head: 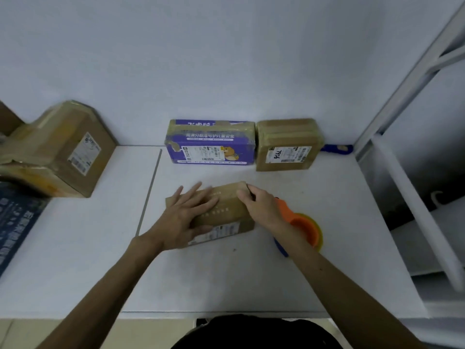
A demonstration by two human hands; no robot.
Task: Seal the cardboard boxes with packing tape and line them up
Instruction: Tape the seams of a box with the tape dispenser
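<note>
Small cardboard box: lies flat on the white desk, about mid-desk, turned slightly askew; a white shipping label shows on its near side.
Left hand: palm down on the left half of the small cardboard box, fingers straight and spread, pressing on the top, nothing gripped.
Right hand: at the box's far right corner, fingers curled and closed round the orange handle of the tape dispenser; fingertips touch the box top.
Tape dispenser: orange body with a yellowish roll, just right of the small box; its head end is hidden under the hand, so contact of the blade with the box cannot be told.
Purple box: against the far wall, taped over the top, label facing near.
Brown box: touching the right side of the purple box, same row along the wall, heavily taped, handwritten number on its label.
Large box: far left on the desk, well apart from the row, taped, label on its right face.
Blue object: behind the brown box, at the wall; too blurred to identify.
Grey strip: runs near to far on the desk, left of the small box.
Shelf frame: white metal, right edge of scene.
</note>
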